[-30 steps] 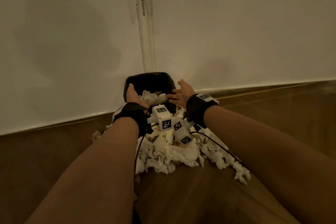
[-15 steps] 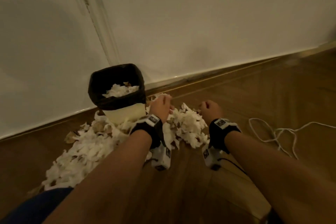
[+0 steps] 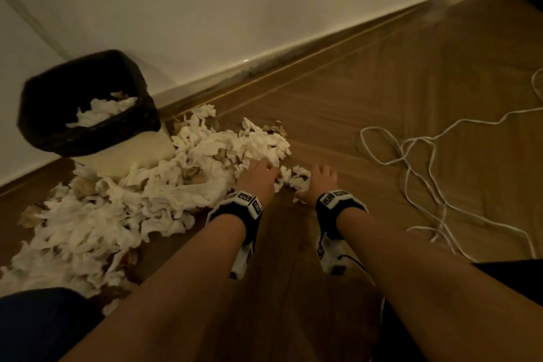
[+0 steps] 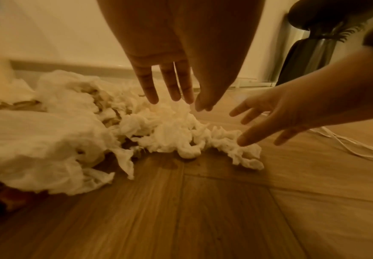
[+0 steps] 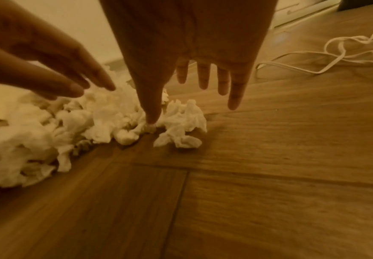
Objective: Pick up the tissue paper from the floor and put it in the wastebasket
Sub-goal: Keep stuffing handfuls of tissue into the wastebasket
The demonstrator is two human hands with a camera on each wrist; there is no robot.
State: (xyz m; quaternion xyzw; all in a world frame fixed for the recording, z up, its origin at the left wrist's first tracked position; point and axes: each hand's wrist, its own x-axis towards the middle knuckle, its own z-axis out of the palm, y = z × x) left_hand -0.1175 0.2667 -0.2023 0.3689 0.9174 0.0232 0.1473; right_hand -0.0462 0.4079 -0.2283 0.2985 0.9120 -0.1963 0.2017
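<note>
Neither grip has anything in it right now: the left hand point(image 3: 256, 178) and the right hand point(image 3: 321, 182) are both spread out with straight fingers, palms down, reaching at the near end of the tissue paper point(image 3: 164, 185) pile on the floor point(image 3: 367, 103). From the left wrist view the left hand's fingers point(image 4: 150, 87) hang just over the top of a crumpled white clump, and I can't tell whether the tips actually touch it. From the right wrist view the thumb of the right hand comes down onto a small wad at the edge of the pile, while the other fingers point(image 5: 223, 82) are splayed over bare wood just beside it. A few loose scraps sit between the two hands.

The pile itself is a big messy heap of white crumpled sheets with some brownish bits mixed in, spreading from the hands off to the left and right up against the base of the wastebasket point(image 3: 135, 153). That basket is pale with a black bag liner point(image 3: 38, 114) folded over the rim, standing near the white wall point(image 3: 264, 9), and it already has some tissue inside.

Off to the right, well apart from the pile, a tangled white cord point(image 3: 417, 153) lies on the wooden floor. Both wrists wear black straps point(image 3: 235, 211) carrying white marker blocks.
</note>
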